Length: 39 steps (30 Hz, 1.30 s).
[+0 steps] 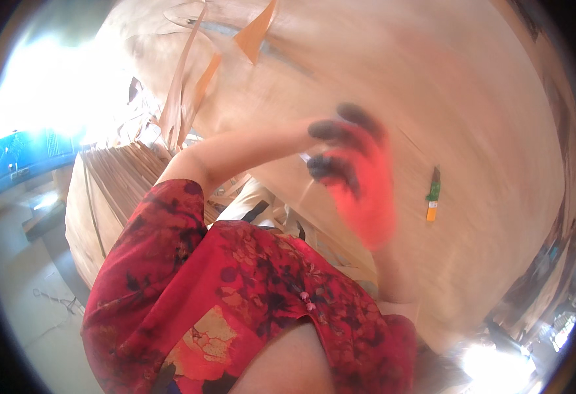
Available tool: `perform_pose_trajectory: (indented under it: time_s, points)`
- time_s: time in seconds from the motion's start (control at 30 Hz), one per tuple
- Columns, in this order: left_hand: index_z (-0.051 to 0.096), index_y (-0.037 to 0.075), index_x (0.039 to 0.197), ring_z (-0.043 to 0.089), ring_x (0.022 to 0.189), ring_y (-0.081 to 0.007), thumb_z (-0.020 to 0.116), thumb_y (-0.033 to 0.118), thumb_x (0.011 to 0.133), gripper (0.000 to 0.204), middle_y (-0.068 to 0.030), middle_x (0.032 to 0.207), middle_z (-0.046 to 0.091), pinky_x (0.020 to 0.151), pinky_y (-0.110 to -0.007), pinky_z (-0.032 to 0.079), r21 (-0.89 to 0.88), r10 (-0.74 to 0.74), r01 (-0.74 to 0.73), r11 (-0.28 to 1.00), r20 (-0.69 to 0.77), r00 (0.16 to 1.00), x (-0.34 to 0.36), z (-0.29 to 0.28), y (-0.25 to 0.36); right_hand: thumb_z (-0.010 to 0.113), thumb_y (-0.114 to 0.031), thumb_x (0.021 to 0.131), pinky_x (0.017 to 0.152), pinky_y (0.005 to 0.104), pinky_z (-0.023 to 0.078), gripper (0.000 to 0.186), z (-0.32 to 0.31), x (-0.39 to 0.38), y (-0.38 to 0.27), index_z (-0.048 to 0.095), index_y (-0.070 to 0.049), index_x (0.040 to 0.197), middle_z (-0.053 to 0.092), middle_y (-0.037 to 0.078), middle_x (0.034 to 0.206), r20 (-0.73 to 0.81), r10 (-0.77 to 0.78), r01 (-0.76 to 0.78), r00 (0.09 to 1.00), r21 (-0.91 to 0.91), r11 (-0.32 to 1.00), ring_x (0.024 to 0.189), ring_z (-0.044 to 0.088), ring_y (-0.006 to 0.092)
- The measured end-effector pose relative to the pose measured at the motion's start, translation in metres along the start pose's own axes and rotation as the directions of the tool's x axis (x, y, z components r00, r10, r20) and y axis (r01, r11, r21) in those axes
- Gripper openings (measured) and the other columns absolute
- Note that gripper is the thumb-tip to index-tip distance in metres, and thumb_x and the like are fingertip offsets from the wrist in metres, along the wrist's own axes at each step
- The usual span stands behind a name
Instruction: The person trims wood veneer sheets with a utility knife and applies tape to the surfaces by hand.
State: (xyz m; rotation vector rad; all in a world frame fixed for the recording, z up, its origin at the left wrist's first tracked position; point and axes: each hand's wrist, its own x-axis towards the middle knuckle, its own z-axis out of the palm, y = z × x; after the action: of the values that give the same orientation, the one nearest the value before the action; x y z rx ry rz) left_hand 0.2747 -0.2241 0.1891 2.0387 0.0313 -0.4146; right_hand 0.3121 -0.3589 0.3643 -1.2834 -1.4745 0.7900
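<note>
My right hand [361, 180], in a red glove with dark finger ends, is raised over a large pale wood-veneer sheet [485, 118]. Motion blurs it; its fingers look bent and apart, with no object visible between them. My bare left forearm [255, 152] reaches across from the left and ends behind the gloved fingers, so my left hand is hidden and its fingers cannot be made out. On the sheet, right of the glove, lies a small knife [432, 209] with a yellow and green handle and a dark blade.
Torn orange-brown veneer strips [255, 34] stick up at the sheet's far left. A stack of thin veneer sheets [120, 187] stands left of my arm. Loose scraps [331, 243] lie beyond my lap. Strong light [58, 85] glares at the left.
</note>
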Motion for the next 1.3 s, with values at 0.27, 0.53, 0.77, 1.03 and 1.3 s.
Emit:
perform_pose_trajectory:
  time_s: [0.27, 0.53, 0.77, 1.03, 1.3]
  points:
    - [0.054, -0.001, 0.139, 0.06, 0.127, -0.0325, 0.039, 0.025, 0.109, 0.043, -0.017, 0.129, 0.066, 0.111, -0.044, 0.046, -0.812, 0.131, -0.578, 0.084, -0.566, 0.814, -0.077, -0.078, 0.031, 0.074, -0.003, 0.078, 0.1, 0.0471, 0.047, 0.012, -0.034, -0.001, -0.025, 0.071, -0.007, 0.09, 0.067, 0.008, 0.122, -0.23, 0.028, -0.077, 0.973, -0.207, 0.975, 0.132, 0.047, 0.0357]
    - [0.058, -0.001, 0.121, 0.07, 0.08, -0.0152, 0.064, 0.018, 0.102, 0.028, -0.0129, 0.104, 0.072, 0.073, -0.029, 0.057, -0.866, -0.294, -0.34, 0.367, -0.454, 0.841, -0.082, 0.027, 0.104, 0.069, -0.004, 0.088, 0.096, 0.0405, 0.051, 0.007, -0.074, 0.015, 0.035, 0.075, -0.005, 0.092, 0.068, 0.009, 0.12, -0.446, 0.299, -0.388, 0.844, -0.123, 0.913, 0.132, 0.048, 0.0282]
    - [0.064, -0.001, 0.112, 0.071, 0.067, -0.0189, 0.061, 0.023, 0.103, 0.025, -0.0121, 0.093, 0.072, 0.062, -0.029, 0.059, -0.973, -0.487, -0.191, 0.132, -0.232, 0.842, -0.06, 0.043, 0.07, 0.073, -0.011, 0.083, 0.099, 0.0444, 0.045, 0.005, -0.078, 0.018, 0.147, 0.075, -0.009, 0.087, 0.071, 0.006, 0.111, -0.405, 0.238, -0.397, 0.883, -0.37, 0.84, 0.12, 0.053, 0.0305]
    - [0.064, -0.004, 0.108, 0.071, 0.066, -0.0212, 0.061, 0.024, 0.102, 0.028, -0.0142, 0.087, 0.071, 0.059, -0.032, 0.062, -0.977, -0.644, -0.198, 0.082, -0.204, 0.737, -0.031, 0.065, 0.008, 0.078, -0.012, 0.078, 0.1, 0.0463, 0.044, 0.015, -0.051, 0.015, 0.257, 0.073, -0.01, 0.092, 0.069, 0.008, 0.114, -0.351, 0.027, -0.262, 0.936, -0.643, 0.72, 0.116, 0.054, 0.0328]
    - [0.064, -0.004, 0.105, 0.071, 0.066, -0.0227, 0.061, 0.02, 0.102, 0.025, -0.0152, 0.086, 0.071, 0.057, -0.033, 0.063, -0.974, -0.695, -0.212, 0.081, -0.208, 0.688, -0.025, 0.069, -0.004, 0.074, -0.012, 0.085, 0.105, 0.0436, 0.042, 0.047, -0.057, 0.001, 0.237, 0.064, -0.01, 0.131, 0.06, 0.012, 0.136, -0.451, 0.226, -0.374, 0.863, -0.271, 0.887, 0.127, 0.051, 0.0324]
